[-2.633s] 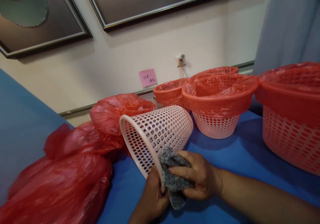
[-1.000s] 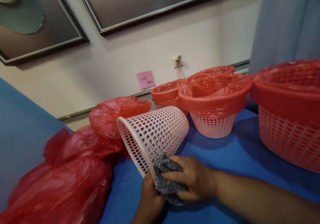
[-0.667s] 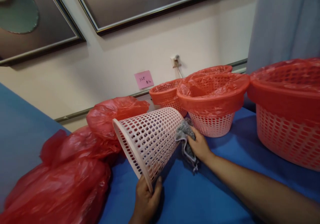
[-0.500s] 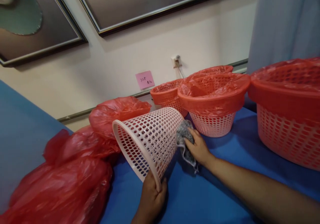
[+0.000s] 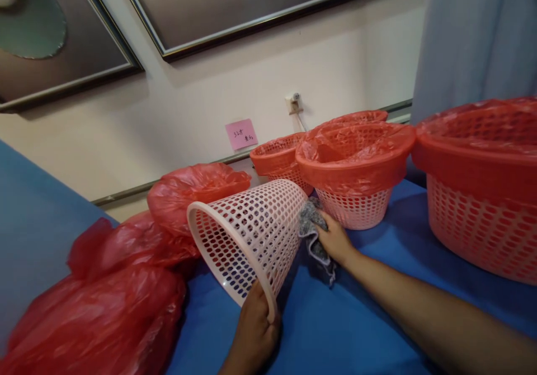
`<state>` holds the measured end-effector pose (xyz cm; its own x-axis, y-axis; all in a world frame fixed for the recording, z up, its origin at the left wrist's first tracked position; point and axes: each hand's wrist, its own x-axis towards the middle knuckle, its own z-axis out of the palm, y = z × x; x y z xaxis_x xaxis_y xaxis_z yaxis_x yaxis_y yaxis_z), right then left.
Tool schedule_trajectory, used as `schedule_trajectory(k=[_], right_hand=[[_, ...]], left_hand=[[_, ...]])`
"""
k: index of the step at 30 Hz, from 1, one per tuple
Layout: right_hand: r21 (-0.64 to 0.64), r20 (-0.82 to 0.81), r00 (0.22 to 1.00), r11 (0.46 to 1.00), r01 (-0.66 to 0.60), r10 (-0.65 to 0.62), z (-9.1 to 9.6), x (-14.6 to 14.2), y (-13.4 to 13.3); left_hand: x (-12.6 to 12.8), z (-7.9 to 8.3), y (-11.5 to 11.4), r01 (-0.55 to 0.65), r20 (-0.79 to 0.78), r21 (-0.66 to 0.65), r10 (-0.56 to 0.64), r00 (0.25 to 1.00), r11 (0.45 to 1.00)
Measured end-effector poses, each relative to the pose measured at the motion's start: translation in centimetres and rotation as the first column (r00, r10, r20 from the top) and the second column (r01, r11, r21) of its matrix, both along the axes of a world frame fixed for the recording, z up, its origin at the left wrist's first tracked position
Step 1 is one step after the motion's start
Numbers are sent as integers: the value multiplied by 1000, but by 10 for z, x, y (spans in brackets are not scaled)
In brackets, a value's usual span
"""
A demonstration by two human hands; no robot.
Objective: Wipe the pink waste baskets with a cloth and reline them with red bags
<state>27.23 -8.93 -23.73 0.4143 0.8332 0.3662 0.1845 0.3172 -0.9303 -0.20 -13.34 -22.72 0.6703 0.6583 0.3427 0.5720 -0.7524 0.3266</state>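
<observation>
At the centre of the view: one pale basket (image 5: 255,218), tilted on its side, mouth turned to eight o'clock. It is pinched at the rim, at six o'clock, by the left hand (image 5: 254,324), fingers curled inside. One grey cloth (image 5: 311,227), clutched in the right hand (image 5: 337,242), is held against the basket's base at three o'clock. Red bags (image 5: 104,313) are heaped from eight to ten o'clock. Lined baskets (image 5: 356,172) are stood on a blue table (image 5: 335,324), one to three o'clock.
</observation>
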Motion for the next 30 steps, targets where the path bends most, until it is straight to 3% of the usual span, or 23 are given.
schedule_trajectory(k=[4,6,8,9,11,13,14,16,18,19,21,23,25,27,29,30], right_hand=[[-72,-66,998,997,-13,9,-5,3,9],[5,18,1000,1000,10,-10,2,-3,-6],[179,216,976,982,-52,12,11,-12,-29],[292,337,941,946,-139,34,17,-16,-42],[469,525,849,812,-348,60,24,-23,-62],[546,589,806,702,-458,68,27,-26,-72],[548,573,817,708,-446,71,27,-26,-72],[468,465,883,828,-310,68,25,-20,-61],[282,285,958,954,-102,18,22,-9,-40],[160,190,982,987,-25,-6,21,-1,-28],[-36,45,999,999,20,-19,19,12,-8],[-128,-26,1000,992,-6,3,20,19,1],[-99,-12,1000,995,0,-1,22,16,-3],[28,114,994,1000,4,-7,25,6,-19],[223,334,943,970,-99,19,28,-8,-40],[307,449,892,930,-202,46,30,-15,-50]], left_hand=[[-4,-5,3,-29,-19,-14,29,999,999],[0,-2,2,-24,-6,-30,24,1000,999],[6,4,0,-8,4,-47,8,1000,999],[10,8,-2,-1,7,-56,2,1000,998],[16,14,-6,7,5,-78,-7,1000,997],[20,17,-9,10,-3,-91,-11,1000,996],[21,18,-10,7,-7,-87,-8,1000,996],[20,17,-11,-7,-14,-55,7,1000,998],[18,17,-10,-26,-29,-29,26,999,999],[17,17,-9,-37,-41,-31,35,999,999],[17,17,-6,-52,-63,-51,48,997,997],[17,19,-4,-61,-84,-71,55,995,996],[17,20,-3,-69,-114,-84,60,992,994],[16,22,-4,-101,-139,-89,88,986,991],[14,25,-7,-127,-125,-100,114,986,987],[13,27,-9,-135,-82,-112,126,989,985]])
